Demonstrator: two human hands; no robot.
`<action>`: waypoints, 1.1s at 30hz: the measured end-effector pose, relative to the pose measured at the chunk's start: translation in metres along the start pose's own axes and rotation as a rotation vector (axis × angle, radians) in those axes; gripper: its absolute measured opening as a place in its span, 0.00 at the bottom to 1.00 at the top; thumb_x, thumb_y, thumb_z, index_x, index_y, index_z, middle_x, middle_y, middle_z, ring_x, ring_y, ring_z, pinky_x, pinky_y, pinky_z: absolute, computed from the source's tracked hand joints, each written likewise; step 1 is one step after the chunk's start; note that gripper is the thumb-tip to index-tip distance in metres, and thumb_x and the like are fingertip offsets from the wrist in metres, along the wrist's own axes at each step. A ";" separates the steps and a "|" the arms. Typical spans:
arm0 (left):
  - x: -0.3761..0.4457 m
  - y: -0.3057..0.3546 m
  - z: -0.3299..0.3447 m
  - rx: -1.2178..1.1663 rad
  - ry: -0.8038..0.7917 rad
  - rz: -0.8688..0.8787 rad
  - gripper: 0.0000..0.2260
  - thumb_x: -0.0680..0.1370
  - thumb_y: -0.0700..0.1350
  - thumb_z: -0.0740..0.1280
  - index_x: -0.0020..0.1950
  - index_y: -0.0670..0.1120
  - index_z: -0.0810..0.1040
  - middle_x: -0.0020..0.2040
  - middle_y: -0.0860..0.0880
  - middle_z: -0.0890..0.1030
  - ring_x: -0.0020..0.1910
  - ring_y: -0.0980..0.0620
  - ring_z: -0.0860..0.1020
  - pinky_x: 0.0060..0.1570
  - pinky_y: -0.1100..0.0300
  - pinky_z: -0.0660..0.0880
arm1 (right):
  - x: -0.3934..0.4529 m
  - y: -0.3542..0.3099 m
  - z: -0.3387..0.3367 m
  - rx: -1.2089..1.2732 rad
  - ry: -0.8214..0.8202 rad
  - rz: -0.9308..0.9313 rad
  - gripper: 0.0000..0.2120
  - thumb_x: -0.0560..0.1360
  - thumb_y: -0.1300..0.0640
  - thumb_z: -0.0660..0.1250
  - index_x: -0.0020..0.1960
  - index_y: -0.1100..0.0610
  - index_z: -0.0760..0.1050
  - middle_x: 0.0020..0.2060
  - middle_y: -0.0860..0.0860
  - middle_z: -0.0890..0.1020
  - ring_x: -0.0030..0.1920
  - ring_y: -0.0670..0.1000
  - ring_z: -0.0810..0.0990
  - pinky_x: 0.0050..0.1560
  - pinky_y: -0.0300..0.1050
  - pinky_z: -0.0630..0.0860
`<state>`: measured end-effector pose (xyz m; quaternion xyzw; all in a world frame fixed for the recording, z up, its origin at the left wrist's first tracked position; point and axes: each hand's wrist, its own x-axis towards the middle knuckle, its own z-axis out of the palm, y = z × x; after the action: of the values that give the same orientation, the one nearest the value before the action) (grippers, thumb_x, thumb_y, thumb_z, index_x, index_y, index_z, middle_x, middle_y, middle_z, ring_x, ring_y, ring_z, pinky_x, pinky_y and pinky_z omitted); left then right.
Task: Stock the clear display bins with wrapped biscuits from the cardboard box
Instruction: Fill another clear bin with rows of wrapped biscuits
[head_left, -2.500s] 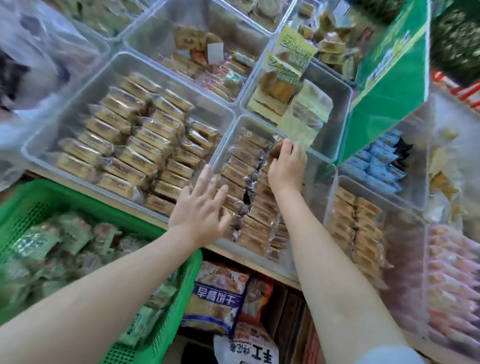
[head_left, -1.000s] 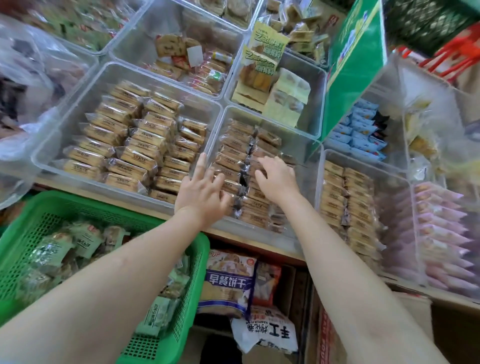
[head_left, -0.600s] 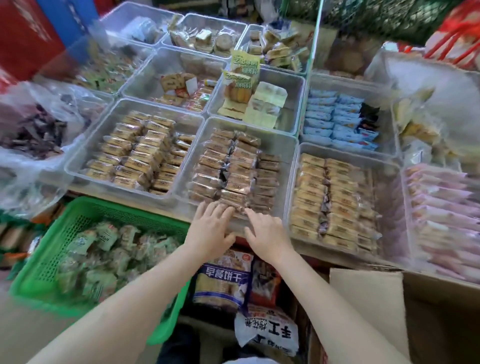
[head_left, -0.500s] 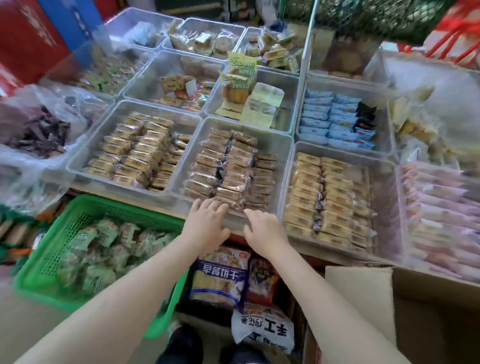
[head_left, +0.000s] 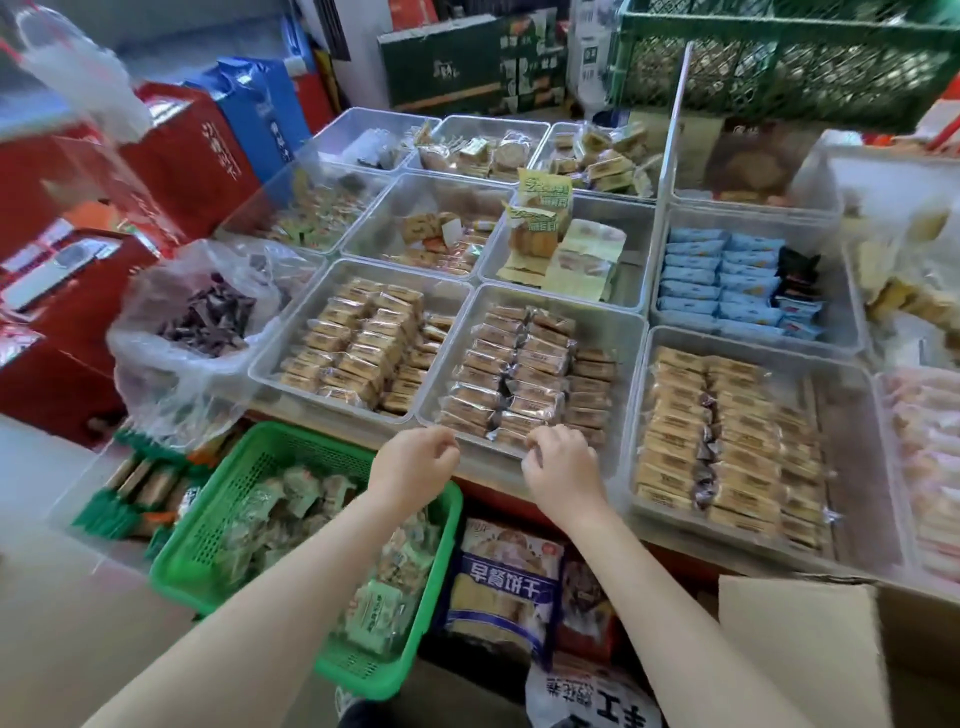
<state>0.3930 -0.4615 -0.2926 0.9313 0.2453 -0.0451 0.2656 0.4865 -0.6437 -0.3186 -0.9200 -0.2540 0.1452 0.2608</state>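
Clear plastic walls mark the display bin (head_left: 613, 332) in front of you, its wrapped biscuits (head_left: 524, 379) lying in neat rows. Both your hands have pulled back since a moment ago: then they reached in over the biscuits, now they sit at the bin's near rim. Your left hand (head_left: 415, 462) has its fingers loosely curled and holds nothing, just short of the rim. Your right hand (head_left: 561, 462) is curled too, fingertips (head_left: 540, 436) at the nearest packets; you cannot tell from here whether it pinches one. The view has drawn away, so more bins show than before. The cardboard box (head_left: 800, 649) has come into sight at your lower right, one flap up. The green basket (head_left: 291, 525) of wrapped snacks sits below your left forearm, beneath the desk (head_left: 493, 475) edge.
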 end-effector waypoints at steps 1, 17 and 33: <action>0.000 -0.017 -0.010 -0.007 0.008 -0.040 0.09 0.78 0.46 0.63 0.46 0.51 0.82 0.42 0.54 0.82 0.40 0.53 0.79 0.41 0.54 0.79 | 0.005 -0.013 0.003 0.010 0.004 -0.015 0.13 0.81 0.57 0.58 0.60 0.56 0.77 0.54 0.50 0.78 0.58 0.53 0.74 0.61 0.52 0.69; 0.134 -0.264 -0.150 -0.067 -0.069 0.094 0.08 0.76 0.48 0.65 0.47 0.50 0.84 0.45 0.50 0.84 0.46 0.46 0.80 0.45 0.53 0.78 | 0.132 -0.269 0.151 0.019 -0.004 0.255 0.10 0.79 0.59 0.60 0.56 0.57 0.79 0.47 0.53 0.80 0.50 0.56 0.77 0.54 0.57 0.77; 0.192 -0.330 -0.152 0.297 -0.279 0.319 0.20 0.83 0.62 0.51 0.75 0.67 0.64 0.83 0.50 0.41 0.81 0.44 0.43 0.78 0.39 0.45 | 0.183 -0.287 0.174 0.049 -0.074 0.856 0.40 0.74 0.44 0.75 0.74 0.61 0.57 0.64 0.55 0.75 0.55 0.55 0.75 0.51 0.50 0.75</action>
<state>0.3957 -0.0558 -0.3601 0.9718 0.0471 -0.1661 0.1607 0.4564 -0.2622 -0.3273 -0.9301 0.1451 0.2793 0.1894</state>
